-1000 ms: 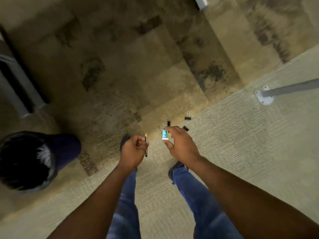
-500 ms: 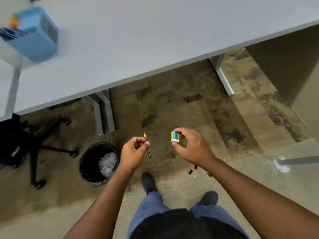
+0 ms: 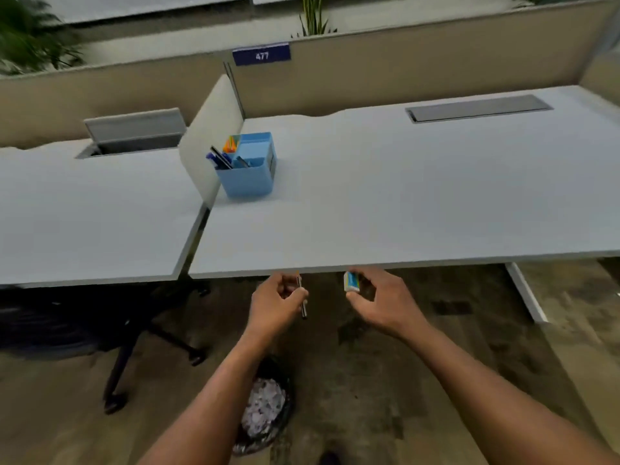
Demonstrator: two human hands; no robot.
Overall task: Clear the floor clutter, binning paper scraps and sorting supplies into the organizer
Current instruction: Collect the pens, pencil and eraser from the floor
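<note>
My left hand point(image 3: 275, 303) is closed around a short dark pencil point(image 3: 302, 298) with an orange tip, held upright just below the desk's front edge. My right hand point(image 3: 381, 298) pinches a small white and blue eraser point(image 3: 351, 282) between thumb and fingers. A light blue desk organizer point(image 3: 249, 177) stands on the white desk point(image 3: 402, 203), well beyond both hands; pens and orange items stick out of its compartments. Under my left forearm, a black bin point(image 3: 265, 412) on the floor holds crumpled paper.
A divider panel point(image 3: 214, 129) splits the two desks next to the organizer. Cable trays point(image 3: 478, 108) sit at the back of the desks. A black office chair base point(image 3: 141, 350) stands left under the desk. A white desk leg point(image 3: 525, 293) is at right.
The view has swung up from the floor to the desktop. Both hands rose with the pencil and eraser still held. The binder clips on the floor have dropped out of sight.
</note>
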